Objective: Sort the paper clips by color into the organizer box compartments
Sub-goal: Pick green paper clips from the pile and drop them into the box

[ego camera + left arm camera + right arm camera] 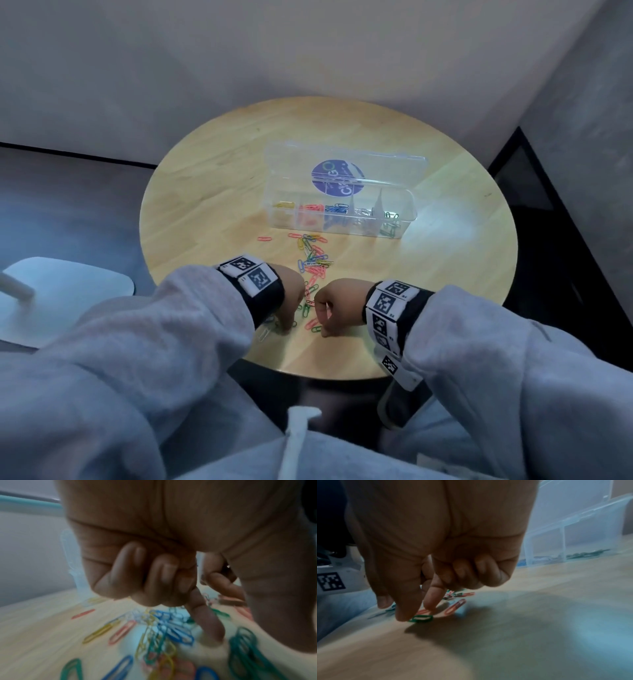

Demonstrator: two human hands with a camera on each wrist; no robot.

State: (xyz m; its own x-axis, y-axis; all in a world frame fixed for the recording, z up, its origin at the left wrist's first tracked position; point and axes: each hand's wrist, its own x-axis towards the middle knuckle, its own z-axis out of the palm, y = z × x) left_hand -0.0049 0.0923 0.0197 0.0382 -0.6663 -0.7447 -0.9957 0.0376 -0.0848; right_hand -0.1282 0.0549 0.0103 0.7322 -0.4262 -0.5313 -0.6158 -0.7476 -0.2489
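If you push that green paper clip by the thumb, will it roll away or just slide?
The green paper clip lies flat on the wooden table, so it would probably slide, not roll. It looks like thin coated wire, likely very light and easy to flick. Lying so flat, it may be fiddly for the right hand to lift.

The organizer box (342,214) is sitting at the centre of the worktop (205,192), its lid standing open behind it; loose paper clips (313,260) are lying just below it, toward both hands at lower centre.
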